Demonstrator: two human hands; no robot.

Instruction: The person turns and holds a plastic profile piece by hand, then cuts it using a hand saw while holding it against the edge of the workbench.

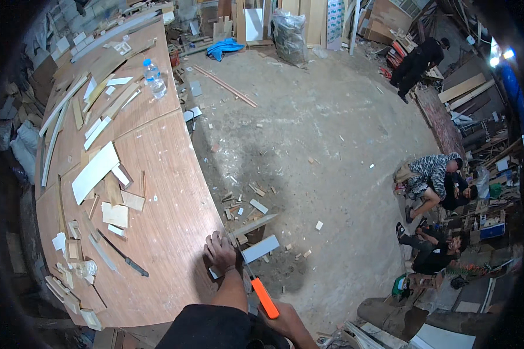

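At the near right edge of the wooden table, my left hand (221, 253) is clamped over a white board (261, 249), fingers bent. Part of the board juts out past the edge over the floor. The orange handle (264, 298) of a hand saw is in the grip of my right hand (285, 321), below and right of the left one. Its thin blade (248, 269) runs up against the board, close beside my left hand. The blade's teeth and the cut itself are too small to make out.
Offcuts, white panels (95, 173), a dark curved blade-like tool (125, 256) and a water bottle (155, 78) lie or stand on the table (163, 157). Wood scraps (239, 203) litter the floor below its edge. Several people are at the right, one crouching in camouflage (431, 174).
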